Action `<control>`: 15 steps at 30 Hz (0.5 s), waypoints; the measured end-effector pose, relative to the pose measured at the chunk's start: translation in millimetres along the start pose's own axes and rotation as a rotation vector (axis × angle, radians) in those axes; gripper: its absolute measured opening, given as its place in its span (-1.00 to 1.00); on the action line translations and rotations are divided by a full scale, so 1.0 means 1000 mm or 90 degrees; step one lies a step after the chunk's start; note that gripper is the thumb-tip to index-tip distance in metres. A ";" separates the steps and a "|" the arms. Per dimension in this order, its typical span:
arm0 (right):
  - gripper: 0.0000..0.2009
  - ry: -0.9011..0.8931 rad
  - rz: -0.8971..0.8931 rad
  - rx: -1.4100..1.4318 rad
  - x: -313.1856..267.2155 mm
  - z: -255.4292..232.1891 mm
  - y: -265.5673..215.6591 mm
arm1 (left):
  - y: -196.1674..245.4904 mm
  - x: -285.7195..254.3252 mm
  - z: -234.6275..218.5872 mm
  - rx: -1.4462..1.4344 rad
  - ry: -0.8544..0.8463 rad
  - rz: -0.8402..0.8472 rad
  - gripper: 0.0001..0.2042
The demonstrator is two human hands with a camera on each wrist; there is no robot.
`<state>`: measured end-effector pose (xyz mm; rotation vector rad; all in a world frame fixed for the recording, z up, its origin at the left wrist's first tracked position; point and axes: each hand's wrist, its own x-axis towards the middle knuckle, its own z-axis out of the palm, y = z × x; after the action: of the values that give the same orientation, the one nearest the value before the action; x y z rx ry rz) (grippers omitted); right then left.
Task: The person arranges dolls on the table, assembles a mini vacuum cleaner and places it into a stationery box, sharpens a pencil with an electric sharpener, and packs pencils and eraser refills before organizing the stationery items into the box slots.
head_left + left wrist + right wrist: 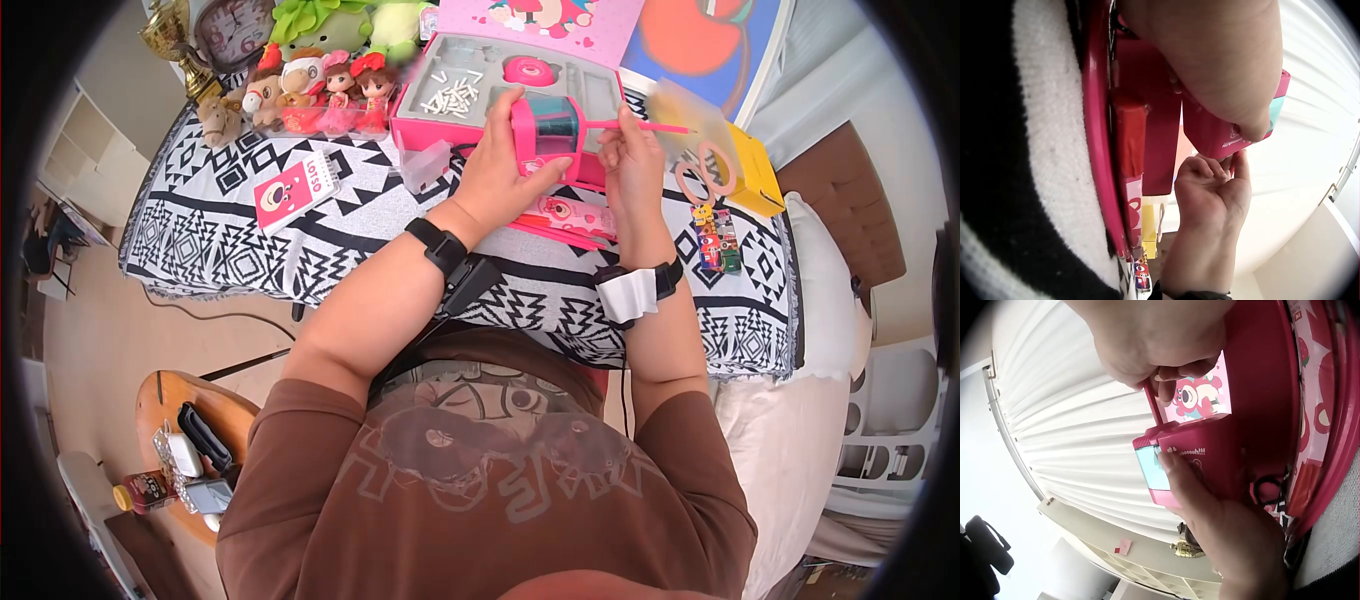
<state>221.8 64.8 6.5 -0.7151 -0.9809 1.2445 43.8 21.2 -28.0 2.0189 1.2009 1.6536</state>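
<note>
A pink device with a clear teal window [557,122] is gripped in the left hand [497,178], the thumb across its front. The right hand [632,165] pinches a thin pink stick [660,127], whose inner end meets the side of the device. From the right wrist view, the stick [1152,403] enters the device's ribbed end, and the left thumb lies on the device's face [1200,447]. Below the hands, a pink bear-print packet [572,215] and several pink sticks [555,236] lie on the patterned cloth.
Behind the hands stands an open pink box [425,135] with small white pieces [452,95] in its tray. Dolls [340,92] are at the left, near a bear notepad [290,195]. At the right are a yellow box [758,170], pink rings [690,185] and small colourful figures [717,240].
</note>
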 end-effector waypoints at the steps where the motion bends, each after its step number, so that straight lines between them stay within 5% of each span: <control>1: -0.74 -0.004 -0.002 -0.009 0.000 0.000 0.000 | 0.000 0.000 0.000 -0.024 -0.007 -0.011 -0.10; 7: -0.75 -0.050 0.007 -0.084 0.007 -0.007 -0.002 | 0.007 0.006 -0.004 -0.256 -0.031 -0.117 -0.19; 15: -0.72 -0.216 0.016 0.011 0.011 -0.016 -0.012 | 0.008 0.006 -0.005 -0.291 -0.014 -0.136 -0.20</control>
<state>241.5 74.4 12.2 -0.5123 -1.2375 1.4233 42.6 19.7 -16.9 1.5686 0.8911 1.6160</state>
